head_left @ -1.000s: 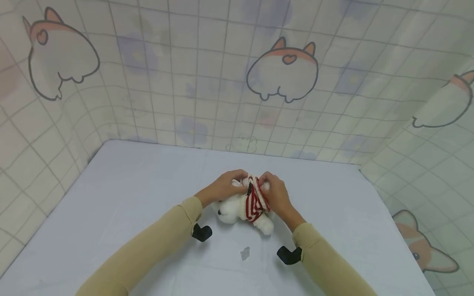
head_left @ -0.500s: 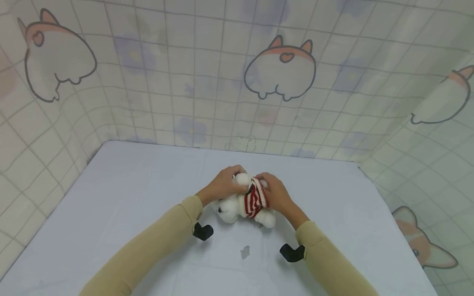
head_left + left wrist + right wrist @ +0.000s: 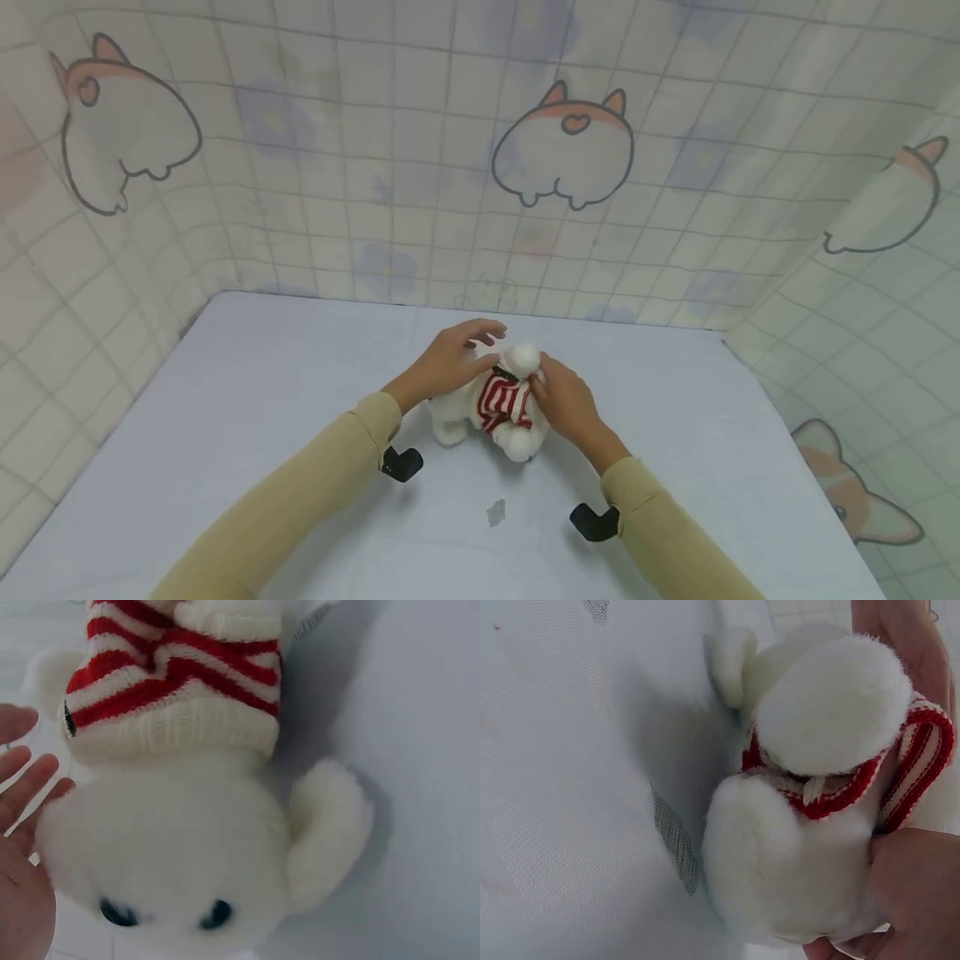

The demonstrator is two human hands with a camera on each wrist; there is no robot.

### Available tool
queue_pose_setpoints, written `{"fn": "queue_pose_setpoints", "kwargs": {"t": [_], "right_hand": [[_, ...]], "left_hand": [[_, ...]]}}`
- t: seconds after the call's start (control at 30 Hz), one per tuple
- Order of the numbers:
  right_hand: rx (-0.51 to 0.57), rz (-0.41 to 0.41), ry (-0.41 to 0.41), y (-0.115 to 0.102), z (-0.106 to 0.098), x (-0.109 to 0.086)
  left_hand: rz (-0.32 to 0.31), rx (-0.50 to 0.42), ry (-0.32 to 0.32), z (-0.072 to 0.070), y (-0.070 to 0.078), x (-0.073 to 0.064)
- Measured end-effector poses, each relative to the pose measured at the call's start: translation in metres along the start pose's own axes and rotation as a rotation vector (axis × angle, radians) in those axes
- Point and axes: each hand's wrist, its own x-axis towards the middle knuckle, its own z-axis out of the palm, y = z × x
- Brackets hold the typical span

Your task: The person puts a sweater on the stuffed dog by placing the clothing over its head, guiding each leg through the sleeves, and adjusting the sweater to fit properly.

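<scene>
A white plush toy (image 3: 450, 429) lies on its side on the table, wearing a red-and-white striped knitted sweater (image 3: 504, 402). Its head points left and its round limbs stick out to the right. My right hand (image 3: 568, 402) grips the toy's lower body; in the right wrist view the thumb (image 3: 892, 855) presses beside the sweater's red hem and fingertips (image 3: 821, 949) show underneath. My left hand (image 3: 450, 360) is spread beside the toy, its thumb close to a raised limb. Dark eyes (image 3: 216, 915) and an ear (image 3: 330, 832) show in the left wrist view.
The table (image 3: 285, 392) has a pale cover with a small grey patch (image 3: 497, 512) in front of the toy. Behind and at both sides hang curtains (image 3: 420, 167) printed with grid lines and cartoon dogs. A black bracket (image 3: 596, 523) sits at each sleeve's cuff.
My left hand has let go of the toy and spread its fingers. The toy has rolled, so its face no longer shows in the head view. My right hand keeps hold at the lower end.
</scene>
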Motion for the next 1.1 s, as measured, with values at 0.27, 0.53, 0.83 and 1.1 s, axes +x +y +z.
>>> {"fn": "queue_pose_setpoints", "kwargs": {"t": [0.27, 0.53, 0.83, 1.1], "right_hand": [[-0.099, 0.159, 0.070, 0.001, 0.002, -0.001], [0.230, 0.338, -0.071, -0.002, 0.007, -0.007], [0.357, 0.218, -0.027, -0.010, 0.009, -0.007], [0.258, -0.077, 0.270, -0.023, 0.011, -0.003]], "left_hand": [[-0.007, 0.151, 0.085, -0.004, -0.009, -0.015], [-0.128, 0.032, -0.003, -0.002, -0.012, -0.026], [-0.051, 0.110, -0.023, -0.004, -0.015, -0.026], [0.054, 0.145, 0.109, 0.000, -0.020, -0.028]]}}
